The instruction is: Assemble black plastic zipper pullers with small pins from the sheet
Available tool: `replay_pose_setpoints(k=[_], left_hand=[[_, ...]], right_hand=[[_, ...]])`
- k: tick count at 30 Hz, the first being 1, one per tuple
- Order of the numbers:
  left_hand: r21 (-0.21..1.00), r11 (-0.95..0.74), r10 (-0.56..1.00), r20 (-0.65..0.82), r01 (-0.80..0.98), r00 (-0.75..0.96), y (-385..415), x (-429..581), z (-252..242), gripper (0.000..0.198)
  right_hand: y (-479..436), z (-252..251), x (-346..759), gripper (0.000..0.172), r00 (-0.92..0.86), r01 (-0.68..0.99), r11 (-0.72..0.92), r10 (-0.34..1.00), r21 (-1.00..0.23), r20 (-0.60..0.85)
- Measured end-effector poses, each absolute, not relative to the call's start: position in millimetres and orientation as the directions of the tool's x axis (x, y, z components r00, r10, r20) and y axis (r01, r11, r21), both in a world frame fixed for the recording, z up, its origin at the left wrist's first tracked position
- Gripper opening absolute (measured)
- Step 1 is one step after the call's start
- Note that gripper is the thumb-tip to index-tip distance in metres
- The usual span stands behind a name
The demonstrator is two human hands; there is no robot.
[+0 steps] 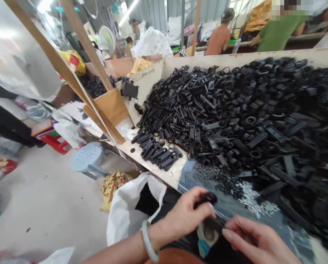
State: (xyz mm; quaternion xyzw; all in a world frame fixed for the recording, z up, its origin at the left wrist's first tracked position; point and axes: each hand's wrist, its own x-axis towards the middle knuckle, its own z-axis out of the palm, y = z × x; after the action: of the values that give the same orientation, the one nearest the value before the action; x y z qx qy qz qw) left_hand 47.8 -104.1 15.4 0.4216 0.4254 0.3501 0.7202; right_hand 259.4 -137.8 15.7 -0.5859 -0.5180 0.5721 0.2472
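Note:
My left hand (190,209), with a pale bangle (146,240) on its wrist, is closed round a black plastic part (208,198) above my lap. One rounded end of this part sticks out past the fingers. My right hand (253,234) pinches at the part's other end, and whatever small thing may be between its fingertips is hidden. Just beyond my hands, small silver metal pieces (256,200) lie beside small black pieces (228,185) on a dark sheet (187,178). Several finished-looking black parts (162,154) lie in rows on the pale worktop (171,176).
A large heap of black plastic parts (221,106) fills the bench to the right. An open white sack (122,216) stands below the bench edge. A blue stool (88,156) and wooden posts (78,84) are at the left. Other people (219,38) sit behind.

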Motion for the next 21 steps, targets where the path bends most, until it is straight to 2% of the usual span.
replay_pose_setpoints(k=[3, 6, 11, 16, 21], left_hand=[[0.716, 0.496, 0.867, -0.432, -0.490, 0.248, -101.8, 54.5, 7.3, 0.031], [0.609, 0.496, 0.857, -0.456, -0.619, 0.238, -98.8, 59.1, 6.2, 0.029], [0.595, 0.497, 0.858, -0.447, -0.632, 0.254, -101.5, 66.8, 13.1, 0.028], [0.659, 0.483, 0.868, -0.448, -0.577, 0.214, -107.3, 74.3, 15.7, 0.029], [0.726, 0.473, 0.879, -0.425, -0.499, 0.215, -110.5, 76.9, 11.4, 0.025]], right_hand=[[-150.5, 14.7, 237.1, 0.046, 0.089, 0.095, -0.397, 0.917, -0.913, -0.389], [-155.3, 8.6, 210.4, 0.049, 0.209, -0.117, -0.439, 0.866, -0.891, -0.454], [-148.0, -7.1, 189.4, 0.050, 0.215, -0.180, -0.374, 0.888, -0.910, -0.408], [-143.5, -11.2, 185.6, 0.042, 0.271, -0.166, -0.313, 0.897, -0.935, -0.348], [-143.2, -8.5, 179.7, 0.041, 0.256, -0.201, -0.297, 0.904, -0.933, -0.343]])
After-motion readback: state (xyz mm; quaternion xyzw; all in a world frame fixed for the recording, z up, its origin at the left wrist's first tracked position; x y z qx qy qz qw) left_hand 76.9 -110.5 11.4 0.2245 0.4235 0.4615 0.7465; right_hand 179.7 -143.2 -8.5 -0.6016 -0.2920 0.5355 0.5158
